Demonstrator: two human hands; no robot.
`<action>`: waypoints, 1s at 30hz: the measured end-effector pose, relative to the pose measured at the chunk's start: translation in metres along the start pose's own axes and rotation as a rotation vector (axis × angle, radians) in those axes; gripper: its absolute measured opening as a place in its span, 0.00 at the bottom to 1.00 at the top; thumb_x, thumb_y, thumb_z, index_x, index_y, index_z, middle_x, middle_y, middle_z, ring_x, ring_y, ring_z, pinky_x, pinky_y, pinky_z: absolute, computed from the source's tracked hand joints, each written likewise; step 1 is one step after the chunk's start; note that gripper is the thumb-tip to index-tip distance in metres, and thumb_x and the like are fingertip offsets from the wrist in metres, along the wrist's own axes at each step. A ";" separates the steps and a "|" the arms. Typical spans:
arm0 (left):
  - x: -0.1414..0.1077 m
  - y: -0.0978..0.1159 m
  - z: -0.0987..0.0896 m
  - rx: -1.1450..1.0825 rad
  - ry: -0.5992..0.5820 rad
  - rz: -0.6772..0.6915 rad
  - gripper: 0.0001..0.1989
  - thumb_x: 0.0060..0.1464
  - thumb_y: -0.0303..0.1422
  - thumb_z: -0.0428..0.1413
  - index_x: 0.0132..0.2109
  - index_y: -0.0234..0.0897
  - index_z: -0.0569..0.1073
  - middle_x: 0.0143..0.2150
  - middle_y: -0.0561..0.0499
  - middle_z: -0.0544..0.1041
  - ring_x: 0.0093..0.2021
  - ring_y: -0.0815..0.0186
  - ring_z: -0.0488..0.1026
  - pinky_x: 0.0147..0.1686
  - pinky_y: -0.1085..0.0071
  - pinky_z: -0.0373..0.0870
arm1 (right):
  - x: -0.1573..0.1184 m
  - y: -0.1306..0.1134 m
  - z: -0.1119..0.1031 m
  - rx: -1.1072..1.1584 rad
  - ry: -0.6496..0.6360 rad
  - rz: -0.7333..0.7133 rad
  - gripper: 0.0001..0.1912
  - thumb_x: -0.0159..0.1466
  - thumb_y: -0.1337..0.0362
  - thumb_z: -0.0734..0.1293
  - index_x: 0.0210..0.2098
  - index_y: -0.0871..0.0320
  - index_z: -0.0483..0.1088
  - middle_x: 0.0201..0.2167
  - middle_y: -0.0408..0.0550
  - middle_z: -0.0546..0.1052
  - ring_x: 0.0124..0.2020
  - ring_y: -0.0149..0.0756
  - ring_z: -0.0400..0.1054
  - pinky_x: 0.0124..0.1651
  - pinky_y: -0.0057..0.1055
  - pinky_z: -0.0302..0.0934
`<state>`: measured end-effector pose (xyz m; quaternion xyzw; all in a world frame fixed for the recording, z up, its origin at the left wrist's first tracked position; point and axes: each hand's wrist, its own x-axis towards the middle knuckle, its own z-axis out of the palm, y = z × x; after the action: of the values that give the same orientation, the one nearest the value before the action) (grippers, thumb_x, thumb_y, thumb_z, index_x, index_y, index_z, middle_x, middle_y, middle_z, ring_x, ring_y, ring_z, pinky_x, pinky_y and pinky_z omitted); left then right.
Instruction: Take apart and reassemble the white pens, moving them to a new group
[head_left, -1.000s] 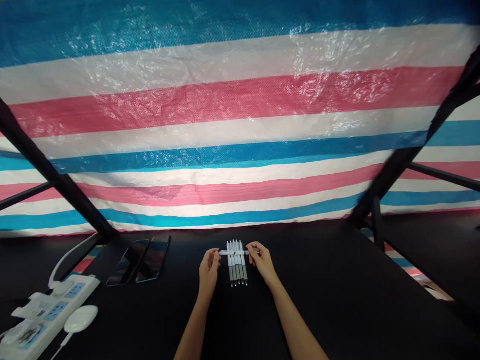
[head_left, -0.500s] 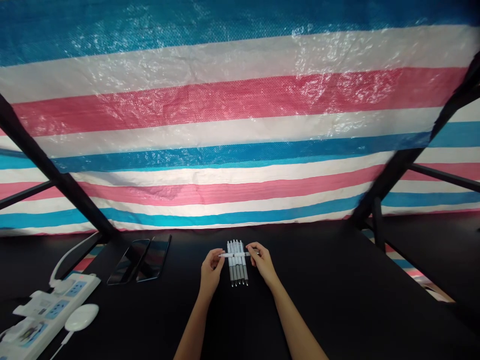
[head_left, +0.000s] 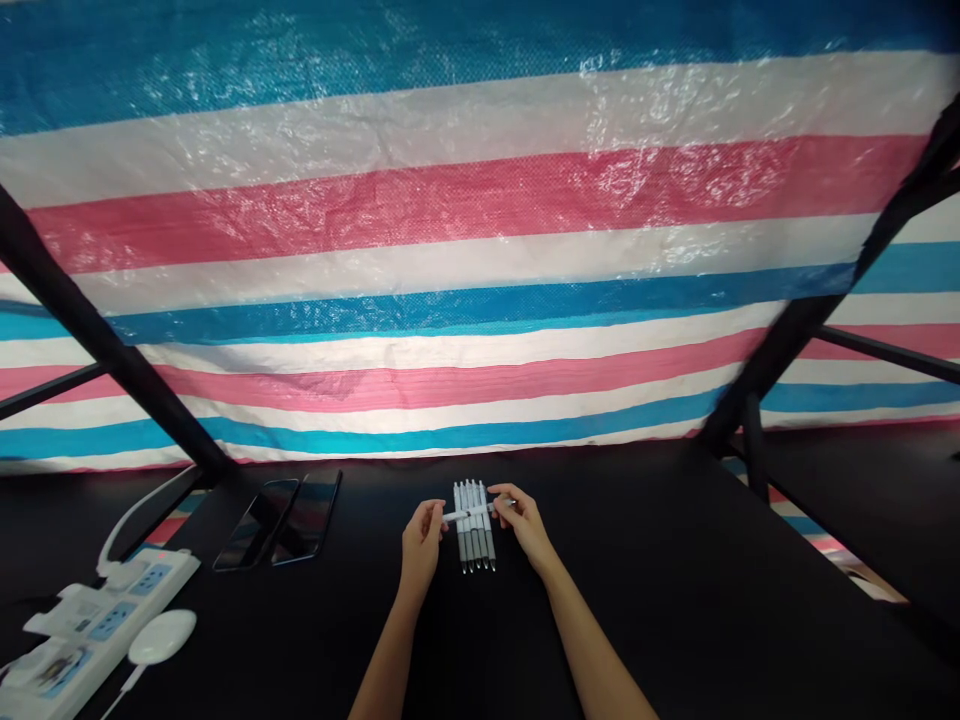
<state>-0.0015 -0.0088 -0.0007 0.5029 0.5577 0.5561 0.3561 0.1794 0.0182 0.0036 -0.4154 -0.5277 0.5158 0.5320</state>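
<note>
Pen held crosswise above a row of pens, gripped at both ends; far left, power strip and round white charger on black counter; two phones side by side next; left hand pinches pen's left end, grip closed on it; row lies parallel beneath; right hand pinches right end, grip closed; striped tarp behind.
</note>
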 end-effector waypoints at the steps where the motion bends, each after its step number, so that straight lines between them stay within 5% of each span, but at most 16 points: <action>1: 0.000 -0.001 0.000 0.004 -0.005 0.004 0.22 0.50 0.50 0.52 0.37 0.35 0.74 0.21 0.53 0.70 0.23 0.68 0.68 0.23 0.73 0.64 | 0.000 0.000 0.000 0.001 -0.001 0.000 0.16 0.54 0.55 0.67 0.37 0.59 0.73 0.21 0.41 0.68 0.19 0.28 0.58 0.23 0.26 0.53; 17: 0.004 -0.013 -0.003 -0.098 -0.013 0.073 0.16 0.44 0.40 0.60 0.39 0.36 0.72 0.33 0.47 0.78 0.37 0.61 0.76 0.37 0.67 0.73 | 0.003 0.014 0.001 -0.101 0.039 0.048 0.24 0.57 0.48 0.63 0.37 0.64 0.73 0.06 0.34 0.57 0.08 0.24 0.48 0.15 0.24 0.40; 24: 0.004 -0.008 -0.003 -0.112 0.025 0.065 0.18 0.43 0.41 0.61 0.40 0.35 0.72 0.39 0.44 0.77 0.40 0.60 0.76 0.38 0.66 0.72 | 0.001 0.005 0.002 0.003 0.032 0.044 0.24 0.56 0.49 0.65 0.43 0.62 0.71 0.12 0.37 0.64 0.13 0.26 0.54 0.19 0.24 0.48; 30: 0.002 0.000 -0.002 -0.095 0.058 -0.015 0.23 0.48 0.51 0.54 0.39 0.34 0.72 0.27 0.51 0.73 0.25 0.68 0.70 0.26 0.72 0.68 | 0.000 0.000 -0.001 0.068 0.030 0.008 0.21 0.55 0.52 0.65 0.42 0.60 0.72 0.19 0.40 0.67 0.17 0.26 0.57 0.23 0.26 0.52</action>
<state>-0.0036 -0.0070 -0.0004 0.4649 0.5446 0.5934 0.3676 0.1802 0.0178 0.0036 -0.4068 -0.5001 0.5295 0.5514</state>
